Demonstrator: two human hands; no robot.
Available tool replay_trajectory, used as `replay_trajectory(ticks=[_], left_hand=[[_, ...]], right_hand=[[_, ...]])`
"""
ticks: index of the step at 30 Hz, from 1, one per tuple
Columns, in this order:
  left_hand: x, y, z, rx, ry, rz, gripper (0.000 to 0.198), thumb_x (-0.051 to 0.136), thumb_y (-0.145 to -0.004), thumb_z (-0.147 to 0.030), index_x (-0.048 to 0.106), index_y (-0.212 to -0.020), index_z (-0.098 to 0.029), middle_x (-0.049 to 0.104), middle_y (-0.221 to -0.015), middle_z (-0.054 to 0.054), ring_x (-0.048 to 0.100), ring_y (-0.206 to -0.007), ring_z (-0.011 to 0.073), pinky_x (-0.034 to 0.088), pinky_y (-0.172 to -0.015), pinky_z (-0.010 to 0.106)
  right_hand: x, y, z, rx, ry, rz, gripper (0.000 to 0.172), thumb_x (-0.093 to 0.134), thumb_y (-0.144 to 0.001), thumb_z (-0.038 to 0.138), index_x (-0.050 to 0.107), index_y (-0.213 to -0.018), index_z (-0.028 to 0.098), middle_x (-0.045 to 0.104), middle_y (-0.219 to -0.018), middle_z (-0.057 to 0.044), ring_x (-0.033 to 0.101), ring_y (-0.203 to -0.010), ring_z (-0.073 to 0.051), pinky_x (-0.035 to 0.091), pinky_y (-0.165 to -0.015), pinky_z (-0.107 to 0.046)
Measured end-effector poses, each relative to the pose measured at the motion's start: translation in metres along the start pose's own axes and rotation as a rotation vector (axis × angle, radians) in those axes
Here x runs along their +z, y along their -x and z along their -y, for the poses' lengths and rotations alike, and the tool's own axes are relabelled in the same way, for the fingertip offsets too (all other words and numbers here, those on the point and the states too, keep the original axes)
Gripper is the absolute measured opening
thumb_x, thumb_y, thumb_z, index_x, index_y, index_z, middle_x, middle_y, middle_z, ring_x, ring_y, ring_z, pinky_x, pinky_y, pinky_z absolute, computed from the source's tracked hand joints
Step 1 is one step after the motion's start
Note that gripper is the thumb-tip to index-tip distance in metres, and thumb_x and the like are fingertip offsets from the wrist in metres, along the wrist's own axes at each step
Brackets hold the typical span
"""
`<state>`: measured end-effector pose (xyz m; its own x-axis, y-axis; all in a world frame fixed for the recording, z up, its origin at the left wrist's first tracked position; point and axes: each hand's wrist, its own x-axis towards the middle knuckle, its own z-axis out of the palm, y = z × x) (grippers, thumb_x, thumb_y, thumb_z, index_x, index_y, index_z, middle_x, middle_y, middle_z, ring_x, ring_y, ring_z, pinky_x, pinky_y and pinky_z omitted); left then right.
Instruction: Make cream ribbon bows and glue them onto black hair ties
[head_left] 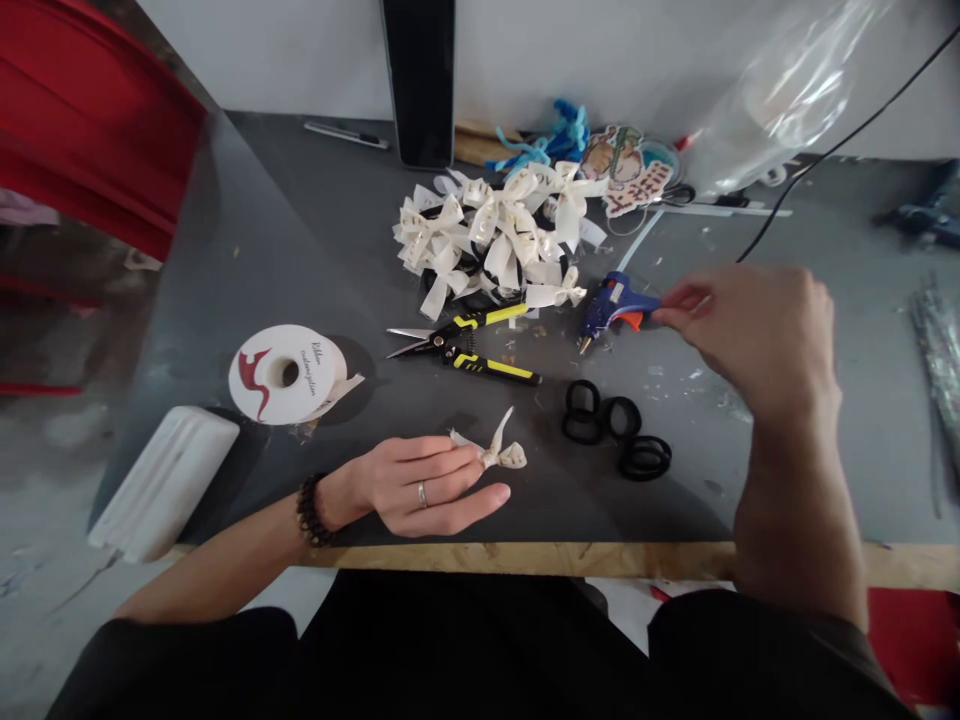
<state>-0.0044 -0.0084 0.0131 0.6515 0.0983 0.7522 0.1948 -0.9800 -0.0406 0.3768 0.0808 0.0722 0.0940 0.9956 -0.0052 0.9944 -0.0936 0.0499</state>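
Note:
My left hand (431, 485) lies low over the table, its fingertips on a small cream ribbon bow (495, 455); the thumb stands a little apart. Beneath those fingers, part of the bow is hidden. My right hand (757, 335) pinches the handle end of a blue hot glue gun (609, 305) with an orange trigger, its nozzle pointing down to the left. Between the hands lie several black hair ties (621, 425). Yellow-and-black snips (465, 345) rest with blades apart, above the bow. Behind them is a pile of cream ribbon bows (502, 230).
A ribbon spool (289, 375) and a white box-shaped device (165, 485) are at the left. At the back stand a dark phone (420, 80), a cutter knife (346, 134), blue fuzzy wire (551, 140) and a plastic bag (780, 100). A black cable (832, 150) hangs at right.

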Motion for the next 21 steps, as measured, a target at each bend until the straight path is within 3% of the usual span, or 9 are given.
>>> replay_trajectory(ticks=[1, 4, 6, 8, 12, 15, 17, 19, 21], left_hand=[[0.0, 0.0, 0.001, -0.004, -0.005, 0.003, 0.015, 0.085, -0.089, -0.018, 0.078, -0.1, -0.025, 0.083, -0.094, -0.004, 0.081, -0.094, 0.0126, 0.066, -0.077, 0.022], [-0.001, -0.001, 0.003, -0.045, -0.015, 0.013, 0.015, 0.084, -0.088, -0.013, 0.079, -0.097, -0.023, 0.084, -0.091, -0.004, 0.082, -0.089, 0.0128, 0.066, -0.077, 0.024], [-0.002, -0.001, 0.004, -0.079, -0.011, 0.001, 0.014, 0.083, -0.089, -0.011, 0.077, -0.093, -0.023, 0.084, -0.089, -0.004, 0.082, -0.087, 0.0127, 0.066, -0.076, 0.025], [-0.003, 0.001, 0.004, -0.098, -0.004, -0.024, 0.015, 0.079, -0.092, -0.011, 0.072, -0.088, -0.024, 0.084, -0.089, -0.004, 0.082, -0.088, 0.0131, 0.066, -0.076, 0.026], [-0.004, 0.002, 0.003, -0.107, 0.036, -0.06, 0.02, 0.069, -0.095, -0.008, 0.064, -0.083, -0.023, 0.085, -0.095, -0.001, 0.082, -0.094, 0.0149, 0.065, -0.078, 0.028], [-0.006, 0.0, 0.004, -0.124, 0.031, -0.045, 0.017, 0.075, -0.093, -0.009, 0.066, -0.088, -0.023, 0.085, -0.093, -0.003, 0.082, -0.091, 0.0144, 0.064, -0.076, 0.028], [-0.008, -0.003, 0.004, -0.127, -0.001, -0.031, 0.018, 0.078, -0.092, -0.011, 0.068, -0.089, -0.025, 0.084, -0.09, -0.006, 0.082, -0.086, 0.0124, 0.064, -0.073, 0.026], [-0.01, -0.004, 0.002, -0.145, -0.005, -0.03, 0.019, 0.08, -0.091, -0.011, 0.069, -0.089, -0.027, 0.084, -0.087, -0.008, 0.081, -0.08, 0.0111, 0.063, -0.071, 0.025], [-0.012, -0.003, -0.002, -0.313, 0.069, 0.004, 0.021, 0.081, -0.089, -0.012, 0.071, -0.092, -0.03, 0.083, -0.087, -0.01, 0.08, -0.078, 0.0107, 0.062, -0.072, 0.026]], right_hand=[[-0.008, 0.007, 0.009, -0.078, -0.02, 0.021, 0.021, 0.073, -0.09, 0.047, 0.083, -0.099, 0.031, 0.084, -0.094, -0.005, 0.07, -0.08, -0.025, 0.03, -0.062, -0.035], [-0.022, 0.025, 0.032, -0.411, -0.186, 0.356, 0.022, 0.07, -0.094, 0.053, 0.081, -0.093, 0.034, 0.081, -0.086, 0.003, 0.07, -0.075, -0.02, 0.039, -0.067, -0.032], [-0.021, 0.036, 0.045, -0.561, -0.177, 0.534, 0.029, 0.071, -0.093, 0.06, 0.078, -0.092, 0.031, 0.08, -0.087, 0.002, 0.069, -0.074, -0.021, 0.038, -0.064, -0.032], [-0.012, 0.045, 0.055, -0.615, -0.059, 0.58, 0.036, 0.073, -0.092, 0.063, 0.074, -0.09, 0.027, 0.079, -0.087, -0.002, 0.07, -0.074, -0.025, 0.031, -0.057, -0.033], [0.004, 0.056, 0.063, -0.656, 0.141, 0.479, 0.026, 0.065, -0.102, 0.044, 0.067, -0.086, 0.024, 0.078, -0.083, -0.006, 0.072, -0.073, -0.027, 0.02, -0.054, -0.033], [-0.004, 0.062, 0.06, -0.676, 0.105, 0.355, 0.019, 0.058, -0.105, 0.031, 0.067, -0.089, 0.025, 0.077, -0.089, -0.004, 0.072, -0.073, -0.025, 0.023, -0.052, -0.033], [-0.017, 0.07, 0.06, -0.637, 0.015, 0.254, 0.021, 0.055, -0.106, 0.031, 0.071, -0.093, 0.028, 0.078, -0.096, -0.003, 0.072, -0.071, -0.024, 0.031, -0.05, -0.033], [-0.029, 0.081, 0.066, -0.564, -0.137, 0.129, 0.025, 0.052, -0.108, 0.033, 0.077, -0.103, 0.033, 0.079, -0.114, -0.002, 0.075, -0.074, -0.023, 0.048, -0.052, -0.038], [-0.034, 0.094, 0.077, -0.557, -0.341, 0.007, 0.026, 0.056, -0.108, 0.034, 0.081, -0.106, 0.04, 0.078, -0.127, 0.003, 0.08, -0.086, -0.022, 0.064, -0.064, -0.041]])
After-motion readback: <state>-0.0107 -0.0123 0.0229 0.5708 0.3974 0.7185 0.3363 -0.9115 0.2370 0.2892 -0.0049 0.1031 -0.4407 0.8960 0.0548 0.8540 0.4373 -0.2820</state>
